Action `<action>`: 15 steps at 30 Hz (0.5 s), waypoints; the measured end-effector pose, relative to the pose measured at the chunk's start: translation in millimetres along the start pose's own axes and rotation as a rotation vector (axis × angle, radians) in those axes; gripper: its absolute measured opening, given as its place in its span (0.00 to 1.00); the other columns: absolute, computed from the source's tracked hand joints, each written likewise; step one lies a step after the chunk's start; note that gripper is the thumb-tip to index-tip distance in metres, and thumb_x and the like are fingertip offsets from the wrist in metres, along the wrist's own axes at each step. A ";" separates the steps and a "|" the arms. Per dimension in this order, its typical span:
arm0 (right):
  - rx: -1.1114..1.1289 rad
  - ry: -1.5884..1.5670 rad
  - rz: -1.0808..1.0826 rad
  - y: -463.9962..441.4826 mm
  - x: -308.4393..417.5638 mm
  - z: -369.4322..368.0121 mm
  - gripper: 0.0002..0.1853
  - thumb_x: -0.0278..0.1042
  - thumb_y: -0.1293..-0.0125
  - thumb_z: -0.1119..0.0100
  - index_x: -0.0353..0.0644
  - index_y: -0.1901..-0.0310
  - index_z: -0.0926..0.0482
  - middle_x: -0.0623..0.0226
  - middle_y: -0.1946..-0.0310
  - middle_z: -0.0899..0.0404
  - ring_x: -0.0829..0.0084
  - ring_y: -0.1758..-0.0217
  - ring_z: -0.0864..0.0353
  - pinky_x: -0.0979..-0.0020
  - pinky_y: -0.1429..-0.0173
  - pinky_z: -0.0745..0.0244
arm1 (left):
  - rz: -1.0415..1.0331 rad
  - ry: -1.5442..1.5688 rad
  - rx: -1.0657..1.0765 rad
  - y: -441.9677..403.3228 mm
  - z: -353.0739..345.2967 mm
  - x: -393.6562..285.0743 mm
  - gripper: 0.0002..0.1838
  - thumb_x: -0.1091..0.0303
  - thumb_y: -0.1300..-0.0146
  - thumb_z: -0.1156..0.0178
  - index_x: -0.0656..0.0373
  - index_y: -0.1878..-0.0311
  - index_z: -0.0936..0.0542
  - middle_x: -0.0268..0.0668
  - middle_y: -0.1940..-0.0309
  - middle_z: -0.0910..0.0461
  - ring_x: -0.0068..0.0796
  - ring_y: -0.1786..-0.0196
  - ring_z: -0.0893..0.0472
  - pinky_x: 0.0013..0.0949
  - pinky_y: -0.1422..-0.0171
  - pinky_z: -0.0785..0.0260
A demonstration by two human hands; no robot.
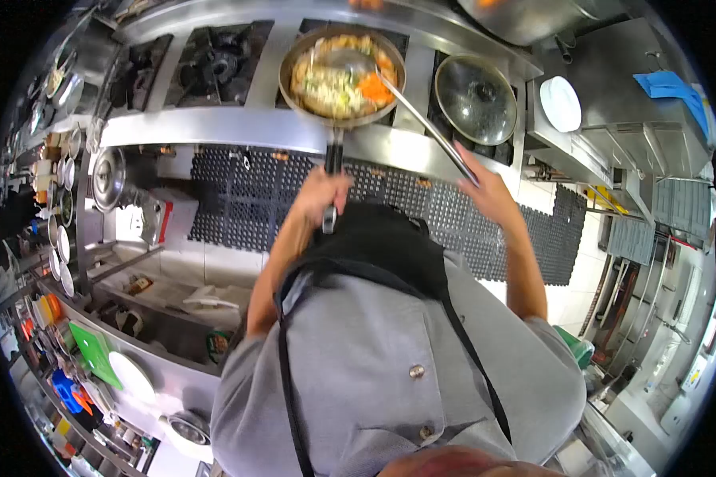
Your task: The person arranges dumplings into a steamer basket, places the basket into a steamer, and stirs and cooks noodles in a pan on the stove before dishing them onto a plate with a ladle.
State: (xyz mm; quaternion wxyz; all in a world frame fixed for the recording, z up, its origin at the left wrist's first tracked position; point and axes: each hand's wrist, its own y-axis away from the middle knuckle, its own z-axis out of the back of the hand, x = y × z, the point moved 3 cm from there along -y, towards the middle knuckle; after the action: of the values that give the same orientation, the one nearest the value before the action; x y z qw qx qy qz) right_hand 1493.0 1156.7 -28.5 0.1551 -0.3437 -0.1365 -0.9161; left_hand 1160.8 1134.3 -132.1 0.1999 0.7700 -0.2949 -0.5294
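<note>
A round pan (pixel 287 97) sits on the stove, filled with pale chopped food (pixel 326 94) and a heap of orange pieces (pixel 376 88) at its right side. My left hand (pixel 324 193) is wrapped round the pan's black handle (pixel 334 155). In my right hand (pixel 485 189) is the long metal handle of a ladle (pixel 429 127), which slants up and left into the pan. The ladle's bowl rests among the food near the top of the pan.
A glass lid (pixel 476 98) lies on the burner right of the pan. White plates (pixel 561 104) stand farther right, near a blue cloth (pixel 676 89). Left of the pan is a bare burner (pixel 219 65). Black perforated mats (pixel 239 195) cover the floor below the stove edge.
</note>
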 end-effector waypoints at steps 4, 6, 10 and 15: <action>0.179 0.046 -0.146 2.4 24.0 20.1 0.38 0.30 0.31 0.41 0.63 0.22 0.43 0.60 0.28 0.31 0.56 0.30 0.26 0.63 0.28 0.32 | 0.040 -0.068 0.008 -1.7 2.3 7.4 0.06 0.78 0.39 0.40 0.59 0.65 0.28 0.32 0.86 0.30 0.24 0.87 0.29 0.32 0.86 0.36; 0.218 0.073 -0.201 13.5 33.5 25.2 0.37 0.31 0.30 0.42 0.65 0.23 0.42 0.58 0.29 0.31 0.53 0.32 0.25 0.60 0.30 0.31 | -0.015 -0.154 0.036 7.1 -9.9 3.6 0.06 0.76 0.39 0.40 0.60 0.64 0.28 0.32 0.87 0.29 0.23 0.88 0.30 0.32 0.85 0.37; 0.138 0.258 0.208 28.9 25.2 57.6 0.35 0.34 0.29 0.43 0.68 0.23 0.42 0.52 0.37 0.23 0.53 0.48 0.15 0.57 0.41 0.25 | -0.029 -0.165 -0.069 25.3 -12.7 5.7 0.14 0.75 0.40 0.39 0.58 0.81 0.27 0.34 0.90 0.30 0.26 0.87 0.28 0.31 0.84 0.38; 0.352 0.231 -0.228 24.9 34.3 88.4 0.36 0.37 0.29 0.45 0.68 0.22 0.46 0.56 0.34 0.25 0.50 0.43 0.17 0.57 0.34 0.27 | -0.106 -0.057 -0.013 47.2 -27.3 4.8 0.07 0.77 0.40 0.43 0.61 0.73 0.27 0.34 0.88 0.30 0.26 0.88 0.30 0.33 0.86 0.38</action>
State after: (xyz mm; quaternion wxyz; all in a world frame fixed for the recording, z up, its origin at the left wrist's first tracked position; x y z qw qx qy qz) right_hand 1529.7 1159.0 62.3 0.1228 -0.1866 -0.3136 -0.9229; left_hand 1176.2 1095.8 -96.3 0.1682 0.7677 -0.2558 -0.5629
